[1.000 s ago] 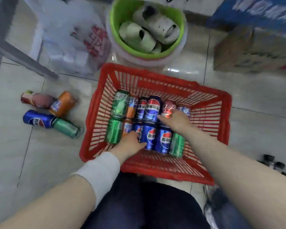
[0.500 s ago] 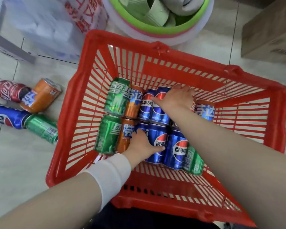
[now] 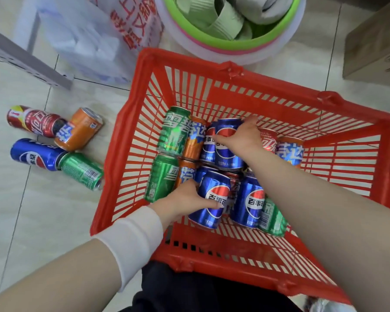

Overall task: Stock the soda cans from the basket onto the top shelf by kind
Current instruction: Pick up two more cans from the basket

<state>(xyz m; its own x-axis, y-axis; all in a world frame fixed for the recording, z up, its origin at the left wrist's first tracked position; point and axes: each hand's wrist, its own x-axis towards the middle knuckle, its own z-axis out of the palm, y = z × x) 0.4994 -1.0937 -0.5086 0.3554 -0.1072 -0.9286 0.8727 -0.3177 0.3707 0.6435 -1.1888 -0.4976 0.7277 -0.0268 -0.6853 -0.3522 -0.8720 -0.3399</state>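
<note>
Red plastic basket (image 3: 131, 154) sits on the tiled floor (image 3: 43, 221), with cans lying packed on their sides inside. Left hand (image 3: 182, 199), a white wristband (image 3: 131, 239) on its wrist, is wrapped around a blue can (image 3: 214, 197) at the near row. Right hand (image 3: 241, 136) is closed over a second blue can (image 3: 226, 147) in the far row, between an orange can (image 3: 194, 140) and a red can (image 3: 268, 140). Four loose cans (image 3: 54, 145) lie on the floor left of the basket.
</note>
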